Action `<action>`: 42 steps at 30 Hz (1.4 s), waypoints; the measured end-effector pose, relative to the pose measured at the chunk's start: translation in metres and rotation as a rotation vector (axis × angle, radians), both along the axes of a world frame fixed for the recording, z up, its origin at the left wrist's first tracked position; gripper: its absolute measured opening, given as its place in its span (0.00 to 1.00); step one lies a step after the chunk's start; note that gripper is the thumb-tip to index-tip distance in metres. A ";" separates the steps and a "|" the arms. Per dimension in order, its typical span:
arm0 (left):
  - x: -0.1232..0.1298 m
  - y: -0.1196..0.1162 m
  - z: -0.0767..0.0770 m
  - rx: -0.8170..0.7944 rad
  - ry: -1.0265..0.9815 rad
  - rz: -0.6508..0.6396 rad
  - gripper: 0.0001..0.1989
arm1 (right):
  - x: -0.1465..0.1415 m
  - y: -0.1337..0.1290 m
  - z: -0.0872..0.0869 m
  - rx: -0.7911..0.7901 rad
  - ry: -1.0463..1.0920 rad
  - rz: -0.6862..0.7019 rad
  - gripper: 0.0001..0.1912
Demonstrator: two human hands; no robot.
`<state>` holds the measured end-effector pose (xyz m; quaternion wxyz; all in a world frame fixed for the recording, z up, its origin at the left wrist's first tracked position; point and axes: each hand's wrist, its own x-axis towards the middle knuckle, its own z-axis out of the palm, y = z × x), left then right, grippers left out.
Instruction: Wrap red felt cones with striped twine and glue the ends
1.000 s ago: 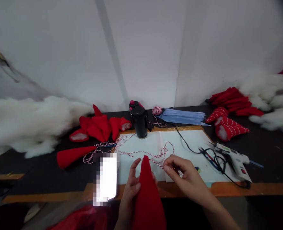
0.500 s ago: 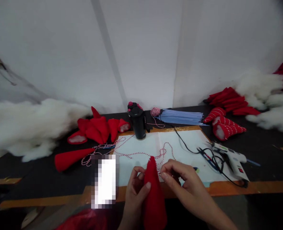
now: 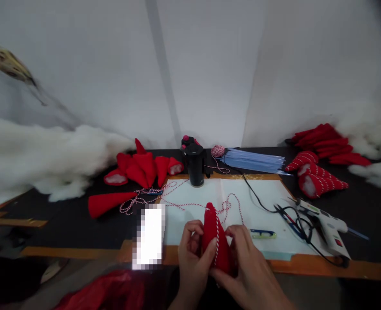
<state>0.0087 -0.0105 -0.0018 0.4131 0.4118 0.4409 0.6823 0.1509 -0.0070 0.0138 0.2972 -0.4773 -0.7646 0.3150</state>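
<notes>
A red fabric cone [image 3: 223, 247] stands tip up between my hands at the table's front edge. Red-and-white twisted cord [image 3: 217, 230] runs from near the tip down the face turned toward me. My left hand [image 3: 193, 256] grips the cone's left side, its thumb next to the cord. On the other side my right hand [image 3: 250, 269] is closed round the lower part, thumb across the front. The cone's base is hidden by the hands. Loose cord trails behind it over white paper [image 3: 203, 189].
A glue gun [image 3: 322, 224] with its cable and a small thread snipper [image 3: 263, 234] lie at the right. Behind are a black bottle [image 3: 195, 165], a cord ball [image 3: 218, 150] and glue sticks [image 3: 255, 161]. White stuffing [image 3: 64, 159] and red cones [image 3: 142, 168] sit left; cord-wrapped cones [image 3: 322, 178] sit right.
My right hand has gone from pinching the cord beside the cone to holding the cone's lower right side. The cord now lies down the cone's front. The view has shifted left.
</notes>
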 end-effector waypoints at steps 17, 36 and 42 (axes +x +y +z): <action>-0.009 0.013 0.022 0.292 0.183 0.368 0.12 | -0.003 0.018 -0.031 -0.302 0.378 0.051 0.49; -0.002 0.002 0.016 0.345 0.564 0.354 0.23 | -0.007 0.020 -0.031 -0.134 0.363 0.052 0.37; -0.001 0.005 0.014 -0.070 0.344 0.004 0.11 | -0.003 0.024 -0.040 -0.001 0.116 -0.110 0.43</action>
